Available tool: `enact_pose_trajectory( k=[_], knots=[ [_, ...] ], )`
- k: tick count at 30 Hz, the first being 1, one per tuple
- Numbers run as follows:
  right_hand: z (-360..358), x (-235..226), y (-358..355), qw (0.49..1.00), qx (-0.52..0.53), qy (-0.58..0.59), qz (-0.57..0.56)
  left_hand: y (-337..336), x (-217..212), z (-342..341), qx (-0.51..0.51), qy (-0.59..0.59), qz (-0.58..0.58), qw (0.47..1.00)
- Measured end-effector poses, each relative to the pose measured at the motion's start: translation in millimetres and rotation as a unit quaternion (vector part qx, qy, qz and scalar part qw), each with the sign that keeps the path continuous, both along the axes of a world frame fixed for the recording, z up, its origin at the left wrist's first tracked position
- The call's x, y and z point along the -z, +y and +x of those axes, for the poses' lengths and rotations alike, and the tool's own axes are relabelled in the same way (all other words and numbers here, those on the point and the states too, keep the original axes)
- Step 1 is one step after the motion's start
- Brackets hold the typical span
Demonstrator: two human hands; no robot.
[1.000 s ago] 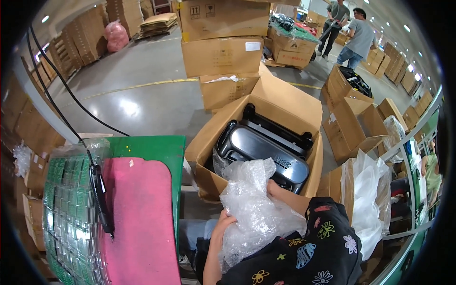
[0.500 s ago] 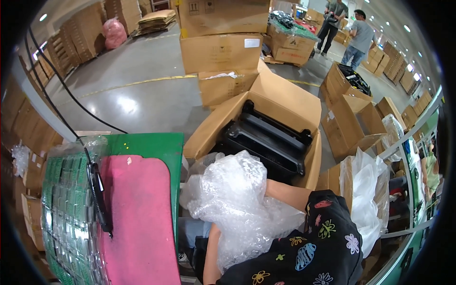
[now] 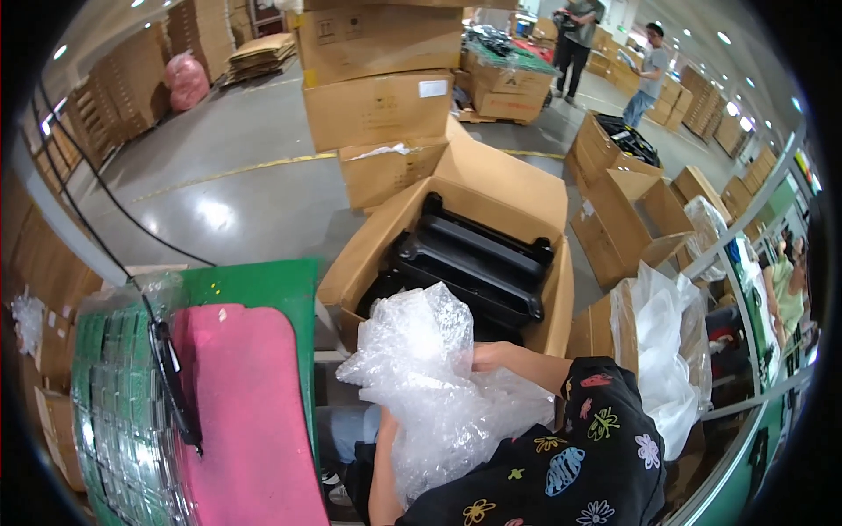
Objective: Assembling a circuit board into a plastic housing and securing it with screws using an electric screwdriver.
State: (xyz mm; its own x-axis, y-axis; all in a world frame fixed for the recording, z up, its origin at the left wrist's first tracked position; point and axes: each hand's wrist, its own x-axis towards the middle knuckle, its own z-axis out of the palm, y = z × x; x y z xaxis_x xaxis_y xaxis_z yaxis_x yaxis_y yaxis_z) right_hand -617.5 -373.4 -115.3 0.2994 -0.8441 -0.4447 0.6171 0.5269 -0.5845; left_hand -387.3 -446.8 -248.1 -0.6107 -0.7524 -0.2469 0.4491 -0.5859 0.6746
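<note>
Where the hands are: the right hand (image 3: 491, 355) grasps the bubble wrap (image 3: 425, 412) by its right edge; the left hand is hidden behind it, so I cannot tell its grip.
Bubble wrap: bunched in front of the flowered black shirt (image 3: 583, 447), overlapping in view the near side of the open carton (image 3: 500, 180); whether they touch, I cannot tell.
Careful handling: in my judgement, both hands should support the loose folds evenly and pull gently, so nothing tears.
Carton: contains long black units (image 3: 474, 250).
Green counter (image 3: 254, 282): at the left, carrying a pink mat (image 3: 250, 394).
</note>
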Motion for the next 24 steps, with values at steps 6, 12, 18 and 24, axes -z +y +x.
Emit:
enact_pose_trajectory(
  k=[6,12,18,24],
  knots=[
    [-28.5,36.9,17.2,0.995,-0.085,0.019,0.051,34.6,27.6,25.2,0.027,0.016,0.000,1.000],
    [-28.0,69.5,45.9,0.987,0.136,0.067,0.048,50.5,55.1,44.7,0.067,0.021,0.006,0.998],
    [-24.2,101.0,61.5,0.947,0.294,0.110,0.065,19.4,6.6,6.9,0.049,0.019,0.030,0.998],
    [-58.0,104.4,69.9,0.888,0.424,0.158,0.080,19.5,-16.8,-25.1,0.011,0.019,0.053,0.998]
  ],
)
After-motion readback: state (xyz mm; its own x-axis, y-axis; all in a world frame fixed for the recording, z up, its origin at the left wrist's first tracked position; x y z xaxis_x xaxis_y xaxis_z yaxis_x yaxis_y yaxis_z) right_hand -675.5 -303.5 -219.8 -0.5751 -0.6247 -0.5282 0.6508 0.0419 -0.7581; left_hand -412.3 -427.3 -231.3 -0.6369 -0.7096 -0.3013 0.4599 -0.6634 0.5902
